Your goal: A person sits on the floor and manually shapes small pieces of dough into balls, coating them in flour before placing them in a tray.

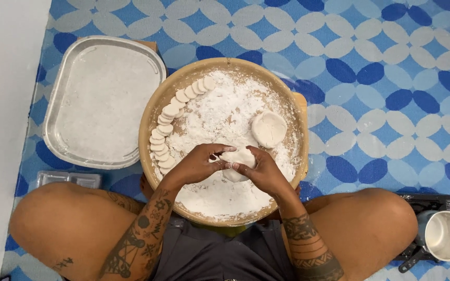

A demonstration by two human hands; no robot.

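Observation:
A round wooden bowl [149,112] dusted with white flour sits between my knees. Both hands meet over its near middle on one lump of white dough [238,158]. My left hand [199,164] pinches the lump from the left, and my right hand [264,171] grips it from the right. A second, rounded dough ball [268,128] rests in the flour just beyond my right hand. Several small flat dough discs [165,132] overlap in a curved row along the bowl's left rim.
A floured metal tray [100,99] lies to the left of the bowl on a blue patterned mat [381,78]. A white pot with a dark handle [444,237] stands on a black burner at the right. A small clear container [69,178] lies by my left knee.

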